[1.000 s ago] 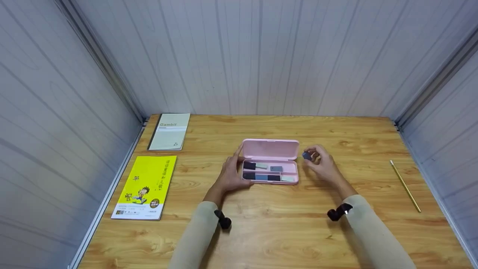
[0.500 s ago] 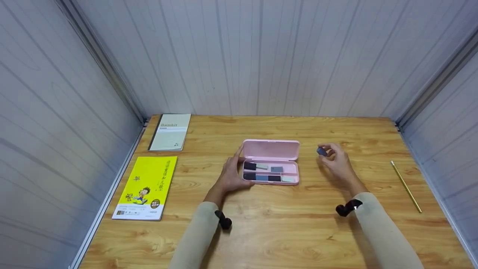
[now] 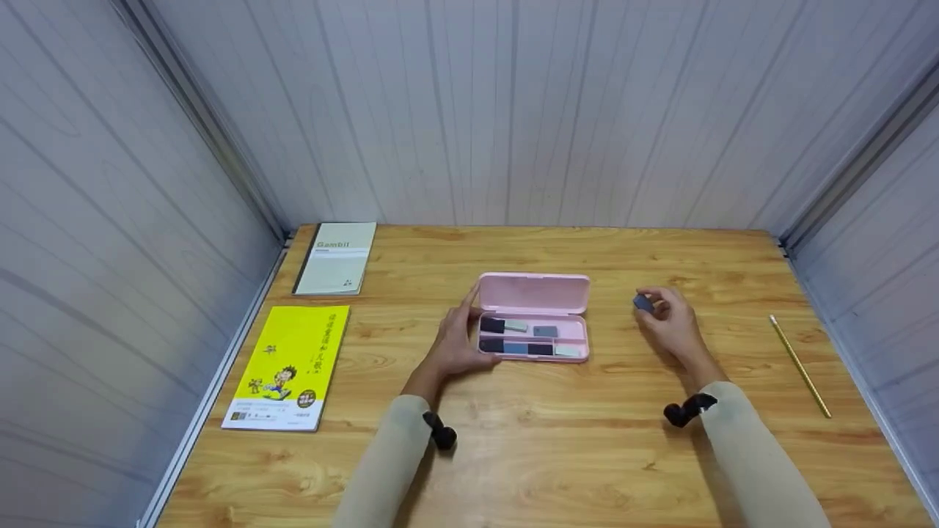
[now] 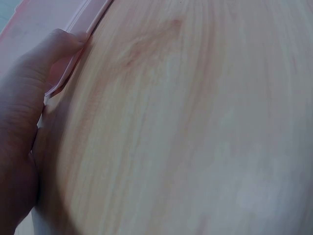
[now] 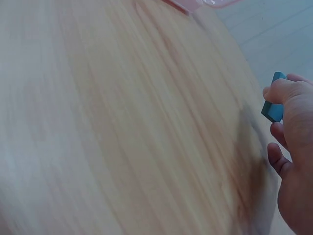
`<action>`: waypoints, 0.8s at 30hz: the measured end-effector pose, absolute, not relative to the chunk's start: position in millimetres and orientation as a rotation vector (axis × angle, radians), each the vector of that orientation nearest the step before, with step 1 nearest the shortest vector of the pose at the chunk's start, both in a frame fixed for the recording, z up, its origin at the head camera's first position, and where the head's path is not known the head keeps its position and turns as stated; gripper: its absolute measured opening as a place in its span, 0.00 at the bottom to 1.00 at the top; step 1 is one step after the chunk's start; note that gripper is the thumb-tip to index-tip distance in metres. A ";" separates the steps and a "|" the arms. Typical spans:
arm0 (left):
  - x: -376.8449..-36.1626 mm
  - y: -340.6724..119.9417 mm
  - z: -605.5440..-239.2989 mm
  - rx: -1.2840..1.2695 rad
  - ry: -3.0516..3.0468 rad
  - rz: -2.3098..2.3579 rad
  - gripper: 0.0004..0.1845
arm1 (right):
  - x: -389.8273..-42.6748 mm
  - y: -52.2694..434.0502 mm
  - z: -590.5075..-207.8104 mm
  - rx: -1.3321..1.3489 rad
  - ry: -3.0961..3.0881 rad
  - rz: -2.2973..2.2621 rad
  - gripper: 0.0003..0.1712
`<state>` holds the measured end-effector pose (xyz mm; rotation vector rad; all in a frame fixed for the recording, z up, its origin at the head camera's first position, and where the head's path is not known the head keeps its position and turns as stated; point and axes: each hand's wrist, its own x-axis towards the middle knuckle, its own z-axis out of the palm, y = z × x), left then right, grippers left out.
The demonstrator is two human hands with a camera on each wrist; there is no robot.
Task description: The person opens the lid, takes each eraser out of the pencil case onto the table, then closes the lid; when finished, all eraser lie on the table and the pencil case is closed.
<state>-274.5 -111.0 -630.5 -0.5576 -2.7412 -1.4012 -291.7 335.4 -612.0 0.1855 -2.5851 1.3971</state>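
Observation:
A pink pencil case (image 3: 534, 295) lies with its lid raised at the middle of the table. My left hand (image 3: 456, 341) grips its left end, fingers along the far side and thumb at the front rim; the left wrist view shows the thumb (image 4: 58, 43) there. Inside the case are several small erasers, among them a grey-blue eraser (image 3: 545, 331) in the back section and a white eraser (image 3: 567, 351) at front right. To the right of the case, my right hand (image 3: 673, 326) pinches a small blue eraser (image 5: 273, 104) between thumb and fingertips, above the table.
A gold pencil (image 3: 799, 367) lies near the table's right edge. On the left are a yellow book (image 3: 293, 352) and, behind it, a pale notebook (image 3: 336, 260). Panel walls (image 3: 469, 110) stand at the back and both sides.
My right hand has moved to the right, away from the pencil case, carrying the blue eraser, and has slowed in the last half second. My left hand keeps its place on the case.

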 end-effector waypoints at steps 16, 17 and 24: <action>-274.2 -110.7 -631.8 -0.525 -2.758 -1.407 0.78 | -288.9 335.5 -622.3 0.138 -2.624 1.353 0.26; -274.1 -110.7 -632.1 -0.526 -2.757 -1.405 0.78 | -289.1 335.6 -622.6 0.141 -2.627 1.352 0.26; -274.2 -111.0 -633.6 -0.536 -2.742 -1.411 0.78 | -289.4 336.2 -623.4 0.142 -2.668 1.322 0.27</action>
